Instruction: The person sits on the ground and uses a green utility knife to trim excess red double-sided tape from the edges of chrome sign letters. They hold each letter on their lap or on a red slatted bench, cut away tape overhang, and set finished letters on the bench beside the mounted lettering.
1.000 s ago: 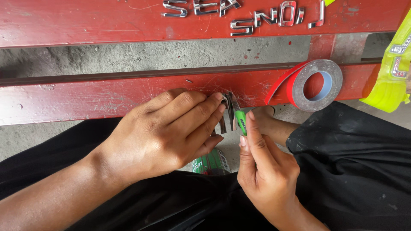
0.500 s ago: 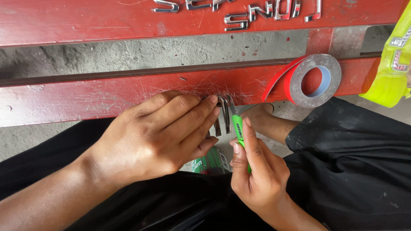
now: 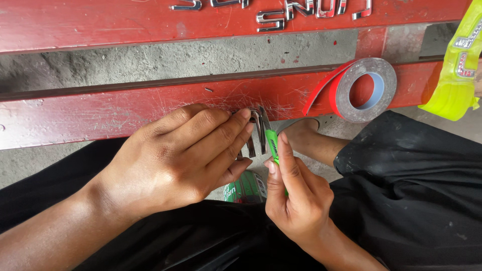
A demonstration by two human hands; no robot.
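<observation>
My left hand (image 3: 175, 160) presses its fingertips on a small chrome letter piece (image 3: 255, 131) that lies on the scratched red wooden plank (image 3: 75, 120). My right hand (image 3: 296, 195) grips a green-handled utility knife (image 3: 272, 145), index finger along its back. The blade tip touches the chrome piece at its right edge. Both hands sit close together above my black-clothed lap.
A roll of grey tape with red backing (image 3: 361, 90) leans on the plank at the right. More chrome letters (image 3: 301, 11) lie on the upper red plank. A yellow-green plastic bag (image 3: 459, 65) hangs at the far right. A green wrapper (image 3: 246, 188) lies below the hands.
My right hand with the knife has slid a little down and left along the chrome piece. My left hand keeps pressing it in place.
</observation>
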